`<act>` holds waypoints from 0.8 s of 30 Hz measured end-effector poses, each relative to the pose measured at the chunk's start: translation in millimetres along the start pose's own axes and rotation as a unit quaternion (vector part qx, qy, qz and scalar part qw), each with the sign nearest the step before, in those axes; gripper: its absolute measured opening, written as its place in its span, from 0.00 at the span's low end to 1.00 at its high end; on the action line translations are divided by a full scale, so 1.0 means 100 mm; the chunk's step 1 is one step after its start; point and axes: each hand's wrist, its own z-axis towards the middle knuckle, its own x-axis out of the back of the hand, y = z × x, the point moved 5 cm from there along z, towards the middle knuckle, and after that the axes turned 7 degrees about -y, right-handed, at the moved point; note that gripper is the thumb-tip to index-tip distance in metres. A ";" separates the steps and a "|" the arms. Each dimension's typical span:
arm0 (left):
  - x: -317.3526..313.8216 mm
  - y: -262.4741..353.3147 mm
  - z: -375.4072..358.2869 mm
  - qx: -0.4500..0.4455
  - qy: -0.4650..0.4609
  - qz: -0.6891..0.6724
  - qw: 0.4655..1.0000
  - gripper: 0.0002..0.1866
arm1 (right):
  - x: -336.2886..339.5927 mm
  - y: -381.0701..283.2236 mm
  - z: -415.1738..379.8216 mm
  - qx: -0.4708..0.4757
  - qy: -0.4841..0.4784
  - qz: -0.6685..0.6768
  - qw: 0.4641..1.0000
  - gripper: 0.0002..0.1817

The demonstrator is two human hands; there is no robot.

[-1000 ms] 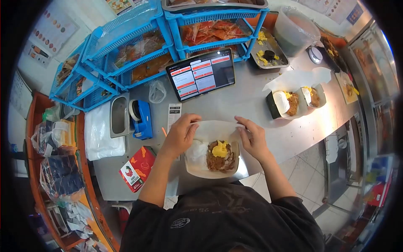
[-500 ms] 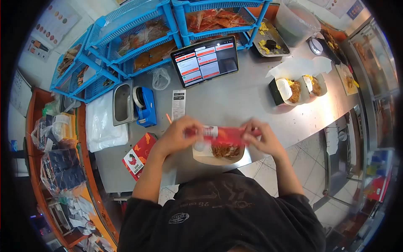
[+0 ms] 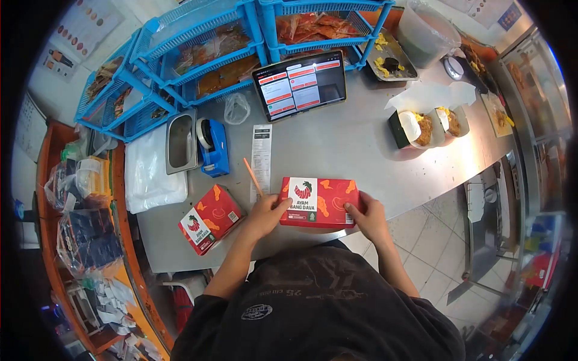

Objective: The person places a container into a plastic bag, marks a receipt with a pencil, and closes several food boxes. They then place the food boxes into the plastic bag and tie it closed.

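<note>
A: While the red carton [image 3: 322,198] is between the two hands, where does it sit and how is it held?

B: It is at the near edge of the worktop [image 3: 349,141], in front of the person's torso. The left hand [image 3: 265,218] is partly curled about the left end, thumb on the printed face. The right hand [image 3: 371,219] is curled likewise about the right end. Each is spread only as far as the carton requires; the fingers beneath are hidden. Whether the base bears on the worktop cannot be told.

A: Which handling properties apply?

B: Judging by appearance, thin folded card: light in itself, stiff along the folds, prone to denting mid-panel. The printed surface may be slightly slippery. The contents are hidden, so total weight cannot be told.

A: Specify the hold points.

B: Opposite short ends, low on the walls, thumbs flat near the corners. Apply even pressure, keep the carton level and avoid pressing the centre.

A: Describe its appearance.

B: Oblong and closed, red with orange food motifs. A white panel at the left carries a logo and the words "AYAM BANG DAVA". A second carton [image 3: 211,219] in matching print stands apart, to the left, set at an angle
</note>
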 end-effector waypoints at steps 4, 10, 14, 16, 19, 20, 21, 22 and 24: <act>-0.17 -0.23 0.05 -0.108 0.095 0.005 0.990 0.21 | -0.19 0.01 -0.07 -0.086 -0.076 -0.076 0.990 0.30; -0.26 -0.21 -0.26 -0.394 0.076 0.149 0.904 0.21 | -0.06 -0.06 -0.36 0.175 -0.071 -0.104 0.976 0.29; -0.31 -0.33 -0.15 -0.410 0.077 0.166 0.894 0.21 | -0.16 0.15 -0.32 0.244 0.009 -0.150 0.958 0.26; -0.29 -0.23 -0.21 -0.432 0.106 0.246 0.861 0.22 | -0.16 0.12 -0.33 0.242 0.013 -0.144 0.960 0.24; -0.27 0.20 -0.27 -0.428 0.093 0.327 0.837 0.24 | -0.16 0.06 -0.33 0.237 0.021 -0.184 0.954 0.22; -0.24 0.23 -0.23 -0.425 0.098 0.326 0.839 0.24 | -0.16 0.06 -0.34 0.250 0.044 -0.197 0.947 0.21; -0.22 0.28 -0.18 -0.432 0.090 0.329 0.835 0.25 | -0.15 0.06 -0.33 0.264 0.068 -0.209 0.939 0.19; -0.23 0.30 -0.16 -0.438 0.080 0.331 0.832 0.26 | -0.20 0.09 -0.32 0.266 0.066 -0.209 0.939 0.19; -0.27 0.30 -0.12 -0.422 0.071 0.368 0.825 0.28 | -0.23 0.08 -0.33 0.325 0.142 -0.190 0.916 0.17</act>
